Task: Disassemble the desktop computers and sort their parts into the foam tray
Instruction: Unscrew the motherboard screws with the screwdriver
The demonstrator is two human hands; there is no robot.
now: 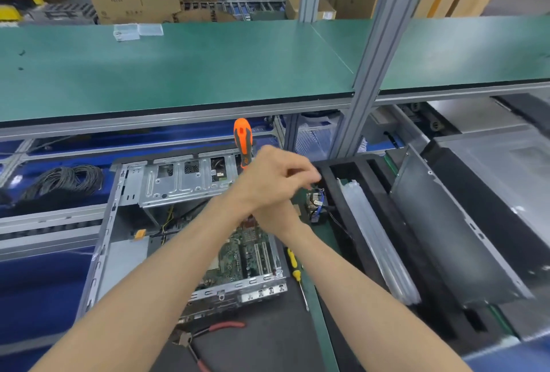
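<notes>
An open desktop case (128, 222) lies on the bench with its green motherboard (253, 252) exposed. To its right sits the black foam tray (372, 181), holding a small part with blue wires (317, 202). My right hand (276, 219) reaches in over the board, mostly hidden under my left hand (268, 181). An orange screwdriver (242, 139) stands upright behind my left hand, and the right hand appears to grip its lower end. My left hand's fingers curl at the tray's near corner above the small part. Whether they hold anything is hidden.
A yellow screwdriver (293, 261) lies by the case. Red-handled pliers (226, 325) lie in front. Clear plastic strips (375, 231) and a leaning metal panel (446, 237) fill the tray. A cable coil (65, 178) lies left. A green shelf (208, 68) and post (366, 74) stand overhead.
</notes>
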